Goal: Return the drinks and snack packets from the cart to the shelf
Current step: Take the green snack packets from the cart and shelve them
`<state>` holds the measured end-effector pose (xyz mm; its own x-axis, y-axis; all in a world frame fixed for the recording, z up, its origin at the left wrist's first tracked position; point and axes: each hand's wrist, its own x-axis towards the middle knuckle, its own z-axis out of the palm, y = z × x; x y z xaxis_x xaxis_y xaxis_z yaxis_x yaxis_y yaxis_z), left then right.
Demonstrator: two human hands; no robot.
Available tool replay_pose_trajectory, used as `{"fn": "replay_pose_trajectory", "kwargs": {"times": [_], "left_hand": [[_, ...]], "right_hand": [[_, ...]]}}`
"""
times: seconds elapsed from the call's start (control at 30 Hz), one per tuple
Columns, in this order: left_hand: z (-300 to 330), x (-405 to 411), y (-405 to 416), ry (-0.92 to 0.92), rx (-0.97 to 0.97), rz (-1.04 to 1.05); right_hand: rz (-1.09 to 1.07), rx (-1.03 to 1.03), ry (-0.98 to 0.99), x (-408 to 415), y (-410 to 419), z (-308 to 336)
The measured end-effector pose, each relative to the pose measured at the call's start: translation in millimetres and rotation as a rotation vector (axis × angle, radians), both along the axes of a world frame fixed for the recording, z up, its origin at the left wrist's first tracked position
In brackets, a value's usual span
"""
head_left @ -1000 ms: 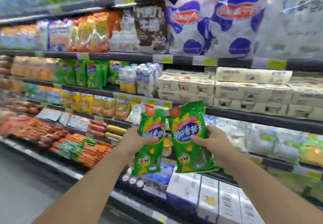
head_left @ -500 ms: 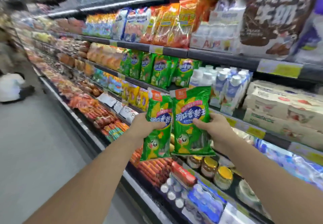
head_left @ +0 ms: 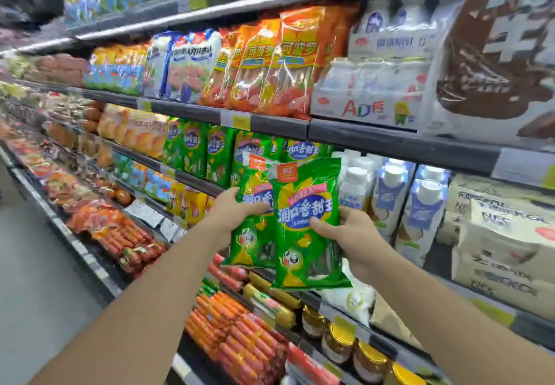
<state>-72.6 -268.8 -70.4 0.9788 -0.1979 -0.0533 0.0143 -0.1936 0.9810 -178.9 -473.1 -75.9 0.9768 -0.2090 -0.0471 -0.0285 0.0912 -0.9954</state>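
I hold two green snack packets upright in front of the shelving. My left hand (head_left: 229, 209) grips the left green packet (head_left: 250, 243) by its left edge. My right hand (head_left: 350, 233) grips the right green packet (head_left: 306, 234), which overlaps the left one in front. Both packets are raised close to a row of matching green packets (head_left: 207, 153) standing on the middle shelf (head_left: 192, 179). The cart is out of view.
Orange and blue sausage packs (head_left: 270, 60) fill the shelf above. White milk bottles (head_left: 390, 195) and cartons (head_left: 498, 234) stand to the right. Red and orange sausages (head_left: 237, 339) and jars (head_left: 339, 342) lie on the lower tiers. The aisle floor (head_left: 36, 279) runs on the left.
My view has swung left along the shelving. Both hands have carried the two packets up and closer together, towards the row of matching green packets; the right packet now overlaps the left.
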Motion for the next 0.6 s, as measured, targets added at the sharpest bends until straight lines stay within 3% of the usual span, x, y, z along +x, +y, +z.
{"fn": "replay_pose_trajectory", "kwargs": {"times": [0.23,0.37,0.5,0.6], "left_hand": [[-18.6,136.0,-22.1,-0.019,-0.031,-0.173],[22.6,137.3,-49.7,-0.017,-0.065,-0.267],[22.0,168.4,-76.1,-0.037,-0.204,-0.393],[10.9,179.7,-88.4,-0.151,-0.145,-0.371]], "right_hand": [[-0.106,0.046,0.046,26.4,15.4,-7.1],[-0.221,0.045,0.070,34.8,34.6,-4.5],[-0.314,-0.014,0.068,36.6,53.1,0.2],[-0.350,-0.019,0.058,33.5,64.7,0.4]]}}
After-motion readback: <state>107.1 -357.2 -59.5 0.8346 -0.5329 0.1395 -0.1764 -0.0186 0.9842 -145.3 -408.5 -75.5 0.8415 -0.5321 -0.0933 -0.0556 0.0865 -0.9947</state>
